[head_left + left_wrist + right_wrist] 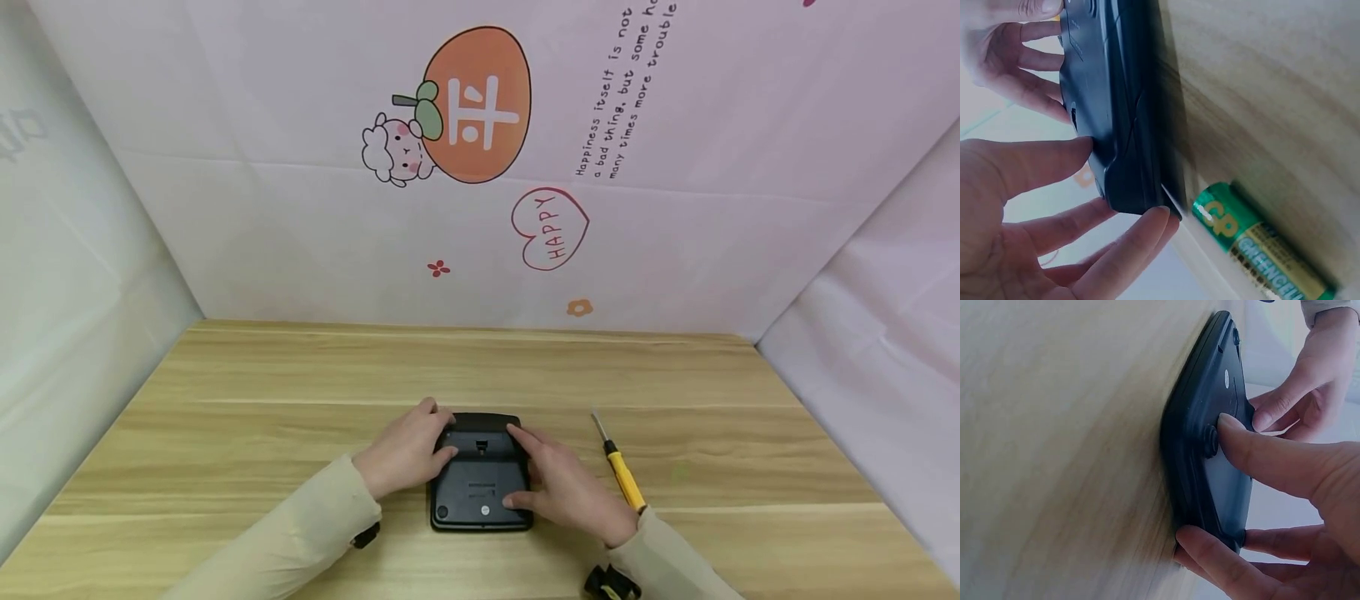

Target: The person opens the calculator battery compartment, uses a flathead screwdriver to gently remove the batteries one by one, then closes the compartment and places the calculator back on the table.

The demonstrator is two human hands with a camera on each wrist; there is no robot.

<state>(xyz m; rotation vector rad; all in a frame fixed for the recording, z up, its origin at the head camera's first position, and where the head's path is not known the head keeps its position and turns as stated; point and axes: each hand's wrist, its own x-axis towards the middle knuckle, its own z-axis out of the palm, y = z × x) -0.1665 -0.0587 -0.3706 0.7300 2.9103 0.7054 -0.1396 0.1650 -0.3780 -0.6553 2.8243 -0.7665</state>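
A black desk calculator (480, 479) lies face down on the wooden table, its underside with round feet and a small latch facing up. My left hand (405, 450) holds its far left corner, thumb on the underside and fingers round the end edge. On the other side my right hand (566, 487) grips the right edge, with the thumb (1260, 453) beside a round foot and the fingertips (1200, 540) along the rim. In the left wrist view a green GP battery (1260, 244) lies on the table close to the calculator's end; in the head view it is hidden.
A screwdriver (622, 475) with a yellow and black handle lies right of the calculator, its handle end close to my right sleeve (667, 554). White printed cloth (300, 242) rises behind the table's back edge, with plain cloth at both sides.
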